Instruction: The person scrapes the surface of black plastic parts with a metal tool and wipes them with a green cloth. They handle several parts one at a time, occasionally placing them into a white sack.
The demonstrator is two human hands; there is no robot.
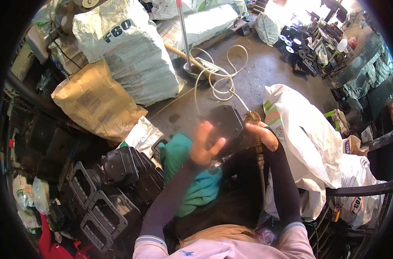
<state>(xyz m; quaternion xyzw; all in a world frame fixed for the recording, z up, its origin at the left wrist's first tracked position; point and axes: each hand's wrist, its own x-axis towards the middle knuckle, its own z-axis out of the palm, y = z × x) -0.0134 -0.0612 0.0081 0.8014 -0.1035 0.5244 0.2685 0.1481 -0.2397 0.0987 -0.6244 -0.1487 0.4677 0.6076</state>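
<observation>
My left hand [202, 146] is raised with its fingers spread, slightly blurred, beside a black boxy plastic part [225, 125]. Whether the palm touches the part cannot be told. On the part's other side, my right hand [265, 135] is closed around a brass-coloured air blow gun [253, 118]. The right fingers are partly hidden behind the part, so how it is supported is unclear. A pale hose [237, 96] runs up to the gun's top end, and a thin metal-looking line hangs below it. Green cloth [188, 183] lies over my lap, under the left forearm.
Black open-framed plastic parts [102, 211] are stacked at my left. A brown paper sack [97, 101] and a large white sack [127, 56] stand at the far left. Another white sack [310, 138] is close on my right. Black parts [297, 45] lie heaped at the far right.
</observation>
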